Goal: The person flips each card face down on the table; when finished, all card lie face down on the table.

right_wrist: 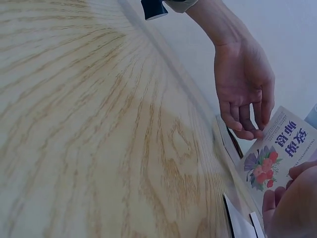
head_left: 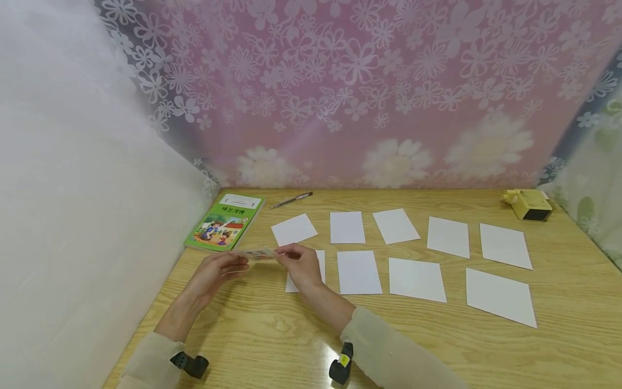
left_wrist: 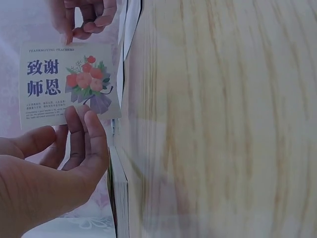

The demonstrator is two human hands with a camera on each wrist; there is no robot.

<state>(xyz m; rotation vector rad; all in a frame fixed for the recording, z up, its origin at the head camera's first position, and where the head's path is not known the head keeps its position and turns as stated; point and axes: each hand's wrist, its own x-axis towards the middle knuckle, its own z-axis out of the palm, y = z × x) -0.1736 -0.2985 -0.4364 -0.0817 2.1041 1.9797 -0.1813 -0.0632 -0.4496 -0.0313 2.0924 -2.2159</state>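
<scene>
A square greeting card (head_left: 259, 253) is held up over the table between both hands, seen almost edge-on in the head view. In the left wrist view the card (left_wrist: 42, 106) shows blue Chinese characters and a printed bouquet of red flowers. My left hand (head_left: 210, 275) pinches one edge with its fingertips. The opposite edge is pinched by my right hand (head_left: 303, 267), between thumb and fingers. The right wrist view shows the printed face of the card (right_wrist: 287, 148) as well, with part of it hidden behind the right hand.
White paper cards (head_left: 359, 273) lie in two rows across the table (head_left: 277, 335); one is partly covered by the right hand. At the back left are a green book (head_left: 223, 221) and a pen (head_left: 291, 200). A yellow object (head_left: 529, 204) stands at the far right.
</scene>
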